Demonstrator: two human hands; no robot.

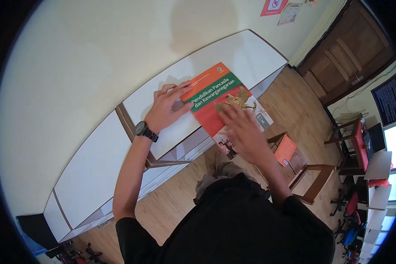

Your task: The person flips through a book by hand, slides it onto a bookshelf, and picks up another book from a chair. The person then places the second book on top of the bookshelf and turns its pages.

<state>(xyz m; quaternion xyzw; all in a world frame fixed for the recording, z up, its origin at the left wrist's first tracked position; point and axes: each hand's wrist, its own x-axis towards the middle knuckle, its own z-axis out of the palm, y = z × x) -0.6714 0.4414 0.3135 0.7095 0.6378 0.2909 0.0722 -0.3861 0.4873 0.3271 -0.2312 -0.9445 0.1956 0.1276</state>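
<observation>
An orange, red and white textbook (209, 121) with a green title band and a golden winged emblem lies on the white cabinet top, its lower part reaching past the front edge. At its left edge, my left hand (167, 105) grips it, with fingertips and thumb against the cover's side. A black watch (146, 131) is on my left wrist. Over the lower right of the cover is my right hand (244, 136), slightly blurred, its fingers stretched out across the picture and hiding part of it. Whether the right palm presses on the cover, I cannot tell.
The white cabinet top (94, 163) runs along the wall. Behind me stands a wooden chair (314, 180) with an orange book (286, 150) on its seat. A brown door (345, 48) is at upper right; desks and office chairs (352, 207) line the right side.
</observation>
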